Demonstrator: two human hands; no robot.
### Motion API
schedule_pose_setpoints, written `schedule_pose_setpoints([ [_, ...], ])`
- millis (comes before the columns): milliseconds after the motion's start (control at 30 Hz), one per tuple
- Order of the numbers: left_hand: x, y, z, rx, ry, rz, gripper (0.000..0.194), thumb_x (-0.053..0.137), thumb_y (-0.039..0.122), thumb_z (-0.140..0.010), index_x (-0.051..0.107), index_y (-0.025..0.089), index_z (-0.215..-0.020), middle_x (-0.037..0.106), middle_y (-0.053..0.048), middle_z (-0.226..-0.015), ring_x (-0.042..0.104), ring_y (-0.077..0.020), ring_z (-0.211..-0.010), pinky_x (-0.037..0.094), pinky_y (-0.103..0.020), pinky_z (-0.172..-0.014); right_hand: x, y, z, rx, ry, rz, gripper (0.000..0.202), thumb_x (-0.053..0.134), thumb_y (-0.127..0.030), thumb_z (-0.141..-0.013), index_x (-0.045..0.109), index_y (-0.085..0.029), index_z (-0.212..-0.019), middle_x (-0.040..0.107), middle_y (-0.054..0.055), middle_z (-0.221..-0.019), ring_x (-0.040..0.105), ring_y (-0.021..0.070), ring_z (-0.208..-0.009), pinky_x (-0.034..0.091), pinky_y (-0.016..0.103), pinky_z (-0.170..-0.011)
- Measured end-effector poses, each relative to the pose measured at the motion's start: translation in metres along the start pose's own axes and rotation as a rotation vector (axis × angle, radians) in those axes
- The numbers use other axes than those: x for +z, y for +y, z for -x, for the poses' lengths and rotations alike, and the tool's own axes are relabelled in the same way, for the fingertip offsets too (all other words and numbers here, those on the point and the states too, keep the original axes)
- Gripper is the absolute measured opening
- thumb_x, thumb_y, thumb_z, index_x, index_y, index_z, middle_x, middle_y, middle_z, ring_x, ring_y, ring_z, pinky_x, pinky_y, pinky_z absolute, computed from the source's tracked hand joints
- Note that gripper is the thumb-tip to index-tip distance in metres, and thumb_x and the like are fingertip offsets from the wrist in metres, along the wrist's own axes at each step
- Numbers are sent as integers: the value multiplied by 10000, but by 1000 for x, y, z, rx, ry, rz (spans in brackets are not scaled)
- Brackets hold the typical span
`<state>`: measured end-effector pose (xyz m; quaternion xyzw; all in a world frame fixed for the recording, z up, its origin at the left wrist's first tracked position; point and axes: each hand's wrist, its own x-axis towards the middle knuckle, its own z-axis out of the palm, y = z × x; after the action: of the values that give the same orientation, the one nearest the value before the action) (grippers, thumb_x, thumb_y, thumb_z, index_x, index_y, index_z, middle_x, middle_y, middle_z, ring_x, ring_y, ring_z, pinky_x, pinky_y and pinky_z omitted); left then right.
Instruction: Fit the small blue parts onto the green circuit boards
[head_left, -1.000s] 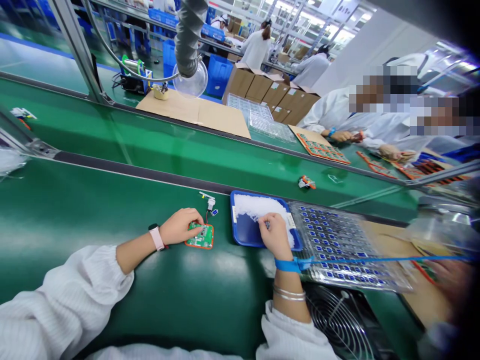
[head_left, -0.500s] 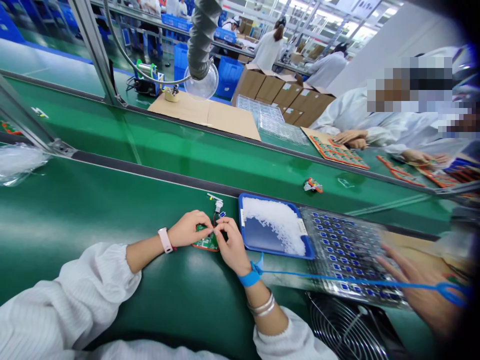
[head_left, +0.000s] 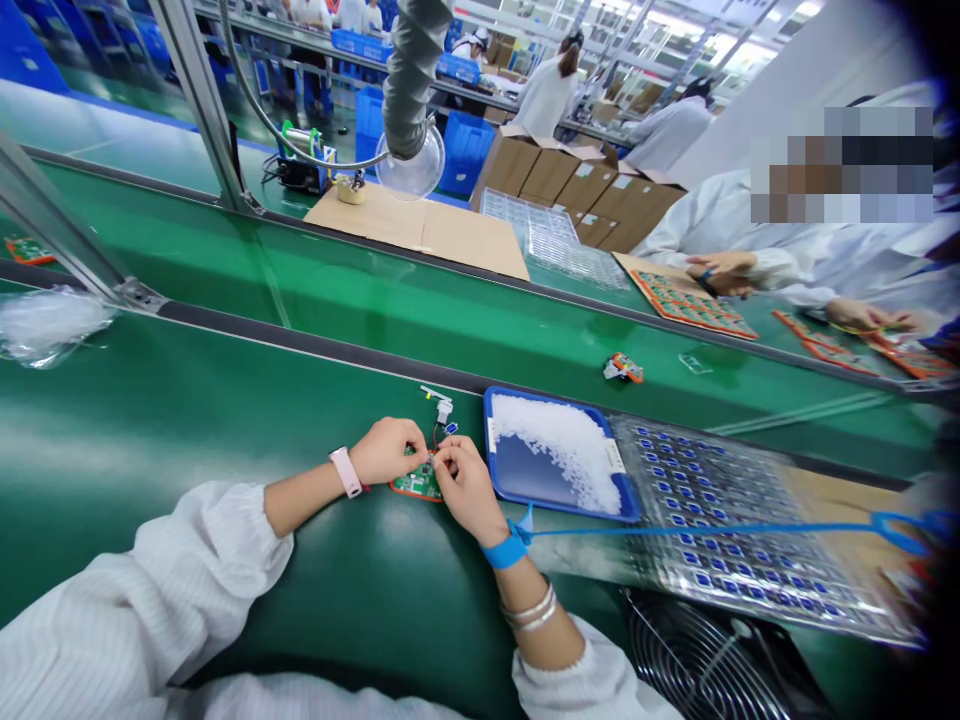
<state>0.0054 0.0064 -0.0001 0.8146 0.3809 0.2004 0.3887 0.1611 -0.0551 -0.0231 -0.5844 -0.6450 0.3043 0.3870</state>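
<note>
A green circuit board (head_left: 415, 487) with an orange-red edge lies on the green bench in front of me. My left hand (head_left: 388, 452) is closed in a pinch over its upper edge. From the other side, my right hand (head_left: 466, 488) pinches at almost the same spot, fingertips nearly touching the left ones. Whatever sits between the fingertips is too small to make out. Dark and red wires run up from there to a white connector part (head_left: 445, 411). Close to it are a small blue piece (head_left: 451, 428) and a thin white strip (head_left: 435, 394).
Right of my hands stands a blue tray (head_left: 525, 494) of small white pieces. Beyond it lies a clear blister tray (head_left: 675, 490) of blue parts, with a fan (head_left: 697, 655) below. A blue cord (head_left: 675, 528) runs from my right wrist. Co-workers sit across the belt.
A nearby person's hand over the blister tray at the right has gone out of view. My hands stay at the board, with only slight finger movement. The view has shifted a little.
</note>
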Motion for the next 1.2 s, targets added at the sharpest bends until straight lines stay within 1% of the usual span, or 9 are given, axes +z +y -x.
schedule_pose_setpoints([
  [100, -3, -2, 7, 5, 38, -57, 69, 619, 224, -744, 644, 162, -728, 648, -28, -799, 590, -158, -756, 445, -263, -727, -1, -2, 0, -6, 12, -15, 140, 493, -190, -789, 552, -187, -662, 517, 55, -842, 509, 155, -739, 429, 277, -584],
  [233, -4, -7, 27, 250, -36, -237, 544, 704, 462, -682, 554, 223, -1148, 583, -87, -1174, 475, -277, -1139, 361, -405, -963, -6, -13, 4, -49, 87, -63, 130, 495, -221, -825, 564, -195, -718, 534, 52, -857, 520, 159, -790, 449, 287, -656],
  [300, -5, -9, 34, 336, -98, -324, 636, 697, 473, -691, 483, 264, -1252, 531, -98, -1261, 442, -298, -1179, 311, -446, -1003, -14, -19, 6, -81, 148, -71, 125, 483, -235, -849, 557, -202, -753, 536, 56, -886, 523, 165, -832, 447, 304, -710],
  [400, -12, -8, 28, 269, -123, -243, 677, 704, 452, -680, 460, 249, -1277, 605, -98, -1125, 560, -255, -998, 396, -390, -908, -32, -20, 7, -117, 274, -59, 113, 474, -247, -866, 552, -205, -795, 523, 66, -930, 513, 178, -900, 430, 331, -781],
  [500, -29, -6, -4, 91, -139, 132, 650, 637, 490, -732, 426, 193, -1270, 663, -66, -951, 615, -200, -860, 460, -324, -783, -49, -8, 4, -89, 399, -53, 117, 488, -276, -860, 549, -199, -796, 515, 67, -934, 505, 186, -912, 412, 357, -816],
  [600, -53, -4, -51, 31, 94, 347, 545, 535, 492, -815, 424, 140, -1215, 661, -88, -956, 622, -185, -866, 474, -321, -776, -59, 8, -1, -21, 454, -78, 150, 515, -326, -839, 547, -190, -782, 524, 66, -913, 509, 190, -884, 417, 360, -795],
  [733, -79, -21, -105, 155, 613, -38, 601, 662, 422, -729, 435, 166, -1223, 544, -104, -1207, 511, -240, -1102, 406, -369, -946, -60, 17, -4, 31, 451, -106, 189, 529, -361, -825, 554, -182, -769, 535, 64, -895, 515, 180, -820, 427, 328, -716],
  [1000, -93, -116, -124, 72, 446, -509, 573, 668, 245, -709, 467, 152, -1238, 536, -137, -1207, 466, -305, -1133, 384, -454, -976, -58, 18, -4, 19, 404, -94, 193, 518, -347, -837, 554, -174, -758, 527, 57, -885, 507, 165, -802, 421, 298, -686],
  [1200, -91, -113, -114, 51, 585, -598, 377, 599, 274, -771, 561, 150, -1124, 538, -129, -1209, 453, -289, -1143, 411, -437, -950, -58, 22, -5, -28, 349, -38, 185, 508, -334, -845, 554, -170, -771, 528, 58, -887, 506, 166, -820, 416, 291, -685],
])
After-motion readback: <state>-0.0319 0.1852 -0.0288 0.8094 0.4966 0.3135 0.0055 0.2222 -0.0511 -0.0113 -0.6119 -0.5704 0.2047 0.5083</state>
